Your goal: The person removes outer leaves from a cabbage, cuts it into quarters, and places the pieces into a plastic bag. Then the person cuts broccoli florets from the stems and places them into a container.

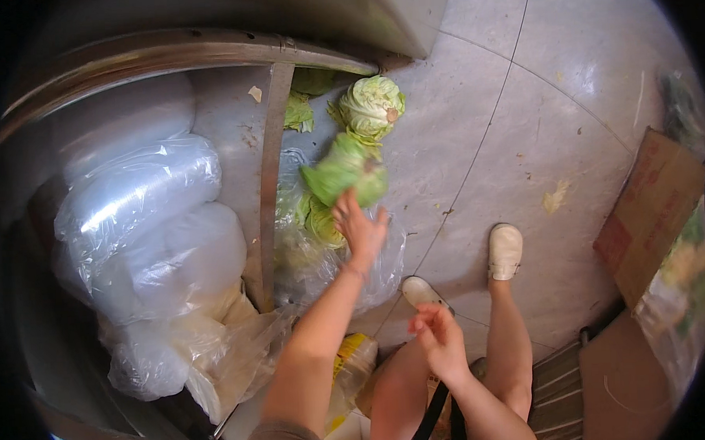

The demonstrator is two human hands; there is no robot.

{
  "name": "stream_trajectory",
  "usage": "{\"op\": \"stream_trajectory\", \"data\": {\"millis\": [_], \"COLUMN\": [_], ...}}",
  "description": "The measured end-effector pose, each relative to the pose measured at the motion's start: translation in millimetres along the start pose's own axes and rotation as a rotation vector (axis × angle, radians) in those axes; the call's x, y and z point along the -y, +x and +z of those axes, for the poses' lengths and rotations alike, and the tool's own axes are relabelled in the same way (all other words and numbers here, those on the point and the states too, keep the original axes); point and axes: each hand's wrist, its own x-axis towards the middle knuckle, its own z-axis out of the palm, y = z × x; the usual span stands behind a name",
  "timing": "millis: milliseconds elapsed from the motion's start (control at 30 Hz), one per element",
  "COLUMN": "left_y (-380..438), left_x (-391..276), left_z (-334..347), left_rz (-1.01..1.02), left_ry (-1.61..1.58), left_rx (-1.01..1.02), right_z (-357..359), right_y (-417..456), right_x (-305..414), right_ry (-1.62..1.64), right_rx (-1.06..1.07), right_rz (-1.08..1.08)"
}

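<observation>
My left hand point(361, 225) reaches forward with its fingers apart, at the near edge of a blurred green cabbage point(350, 172); whether it touches the cabbage cannot be told. Just beyond sits a paler cabbage point(374, 108) on the floor. Another cabbage point(324, 221) lies under the blurred one, partly hidden, in or against a clear plastic bag point(390, 265). Loose cabbage leaves point(298, 112) are by the metal leg. My right hand point(441, 341) hangs above my lap with curled fingers, and no object shows in it.
Rolls of clear plastic bags point(144, 188) fill the metal shelf point(276, 164) at left. A cardboard box point(653, 213) stands at right. A dry leaf point(556, 197) lies on the tiled floor. A yellow-marked bag point(353, 367) is beside my knees.
</observation>
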Motion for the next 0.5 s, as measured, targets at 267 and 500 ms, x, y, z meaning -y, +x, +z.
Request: {"op": "stream_trajectory", "data": {"millis": [267, 500], "left_y": [-45.0, 32.2], "left_x": [12.3, -29.0], "left_z": [-8.1, 43.1], "left_rz": [-0.175, -0.245], "left_ry": [-0.565, -0.721], "left_rx": [-0.133, 0.444], "right_z": [-49.5, -110.8], "right_y": [147.9, 244.9], "right_x": [-39.8, -20.2], "right_ry": [0.189, 0.245], "right_rx": [-0.328, -0.292], "right_rz": [0.185, 0.224]}}
